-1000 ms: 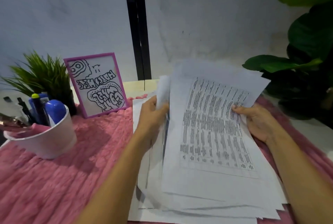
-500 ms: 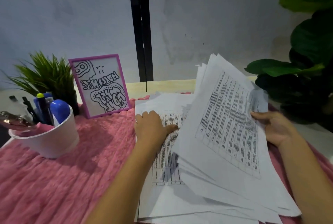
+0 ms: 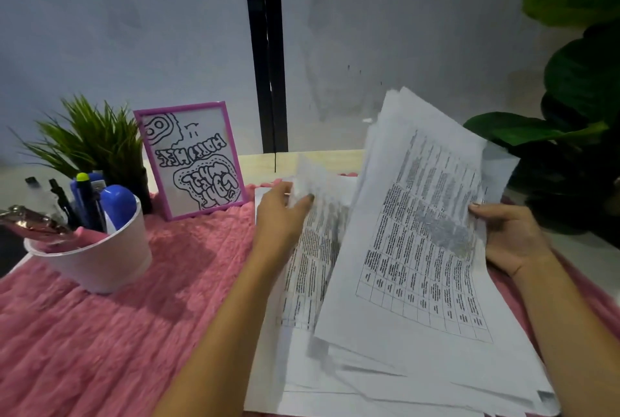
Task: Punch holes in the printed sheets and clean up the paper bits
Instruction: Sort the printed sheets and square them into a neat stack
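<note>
Sorting stage. Right hand, fingers curled, grips the raised sheets; left hand pinches a single sheet. Punching and cleanup apparently remain.

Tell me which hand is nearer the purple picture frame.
Left. The left hand sits just right of the purple picture frame, pinching a sheet; the right hand grips the lifted sheets at their far edge, well beyond.
</note>
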Demonstrator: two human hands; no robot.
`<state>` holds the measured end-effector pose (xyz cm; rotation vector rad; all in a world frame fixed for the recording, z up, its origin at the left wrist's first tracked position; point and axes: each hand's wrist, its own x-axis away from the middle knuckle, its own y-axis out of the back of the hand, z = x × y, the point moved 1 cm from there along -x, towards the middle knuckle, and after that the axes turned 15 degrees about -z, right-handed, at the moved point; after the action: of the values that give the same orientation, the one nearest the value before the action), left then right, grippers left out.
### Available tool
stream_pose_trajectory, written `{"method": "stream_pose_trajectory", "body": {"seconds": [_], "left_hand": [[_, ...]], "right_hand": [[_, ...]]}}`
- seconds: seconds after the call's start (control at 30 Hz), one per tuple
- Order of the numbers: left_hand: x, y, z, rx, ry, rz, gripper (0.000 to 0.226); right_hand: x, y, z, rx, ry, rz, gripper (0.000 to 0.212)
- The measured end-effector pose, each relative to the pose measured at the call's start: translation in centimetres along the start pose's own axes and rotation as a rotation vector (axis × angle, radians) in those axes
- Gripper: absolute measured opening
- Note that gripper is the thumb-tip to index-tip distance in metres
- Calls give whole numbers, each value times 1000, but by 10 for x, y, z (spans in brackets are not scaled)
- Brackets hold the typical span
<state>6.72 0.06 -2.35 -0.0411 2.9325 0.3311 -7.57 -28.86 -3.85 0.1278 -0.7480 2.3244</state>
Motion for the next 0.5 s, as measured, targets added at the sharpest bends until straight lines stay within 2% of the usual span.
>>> {"method": "stream_pose_trajectory", "body": {"seconds": [0.07, 0.13, 0.2, 0.3, 0.4, 0.43, 0.5], "left_hand": [[2, -4, -5, 161, 23, 88, 12], [6, -10, -9, 298, 98, 140, 4], [13, -17, -12, 359, 148, 156, 7], [25, -27, -19, 377, 222, 185, 30], [28, -33, -16, 233, 204, 264, 70], [27, -32, -13, 129, 149, 274, 78], [21, -28, -3, -190, 22, 187, 76]], "right_hand": [[1, -7, -1, 61, 53, -24, 27], [2, -14, -3, 121, 87, -40, 20], [4, -20, -6, 166, 111, 14, 31], [2, -25, -11, 250, 152, 58, 52], [-4, -19, -10, 311, 179, -52, 65], [-4, -18, -7, 319, 187, -94, 60], [2, -14, -1, 304, 185, -135, 40]]}}
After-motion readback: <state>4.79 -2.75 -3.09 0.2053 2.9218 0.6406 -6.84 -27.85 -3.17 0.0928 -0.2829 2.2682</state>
